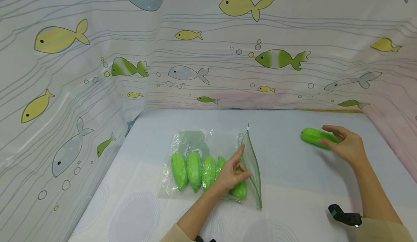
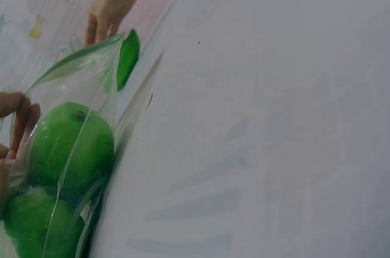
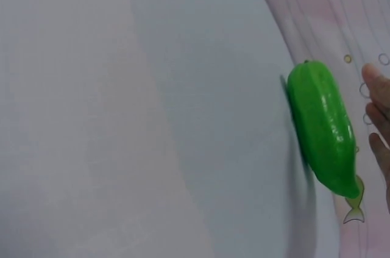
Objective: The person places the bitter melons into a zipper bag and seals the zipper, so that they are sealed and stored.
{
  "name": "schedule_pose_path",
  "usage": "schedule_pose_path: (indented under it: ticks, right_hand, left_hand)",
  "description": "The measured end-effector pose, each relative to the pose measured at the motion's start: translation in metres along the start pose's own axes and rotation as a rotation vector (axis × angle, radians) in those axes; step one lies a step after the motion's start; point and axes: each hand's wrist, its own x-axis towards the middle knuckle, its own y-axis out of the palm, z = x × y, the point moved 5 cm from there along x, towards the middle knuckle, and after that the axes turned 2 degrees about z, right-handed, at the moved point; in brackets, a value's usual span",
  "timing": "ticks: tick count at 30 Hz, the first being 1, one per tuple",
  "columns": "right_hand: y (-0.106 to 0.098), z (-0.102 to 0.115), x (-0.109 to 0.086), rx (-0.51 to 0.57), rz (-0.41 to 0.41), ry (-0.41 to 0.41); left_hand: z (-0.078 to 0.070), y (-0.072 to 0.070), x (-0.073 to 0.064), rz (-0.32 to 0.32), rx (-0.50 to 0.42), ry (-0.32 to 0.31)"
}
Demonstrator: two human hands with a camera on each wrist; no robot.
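A clear zip bag (image 1: 208, 137) with a green zip edge lies flat with several shiny green oblong fruits (image 1: 194, 171) inside, side by side. At its open end, my left hand (image 1: 228, 177) holds the upper lip, index finger stretched along it and thumb at the rim; the mouth gapes. Another such green fruit (image 3: 323, 130), ridged and tapering to a tip, is by itself at the right. My right hand (image 1: 346, 146) hangs over this fruit, thumb on the near side and fingers on the far side. In the right wrist view a gap shows between fingers and fruit.
All of it lies on a pale cloth-covered table (image 1: 283, 198) with faint grey patterns. A fish-print curtain (image 1: 208, 54) closes off the back and both sides. A black strap piece (image 1: 345, 216) sits at the right sleeve.
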Motion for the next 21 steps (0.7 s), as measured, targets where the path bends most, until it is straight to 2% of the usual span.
schedule_pose_path:
  ticks: [7, 21]
  right_hand:
    - [0.0, -0.005, 0.001, -0.067, 0.023, 0.06]
    - [0.004, -0.02, 0.007, -0.144, 0.053, 0.081]
  left_hand:
    - [0.001, 0.0, 0.001, -0.004, 0.004, 0.005]
    - [0.0, 0.0, 0.001, -0.009, 0.013, 0.003]
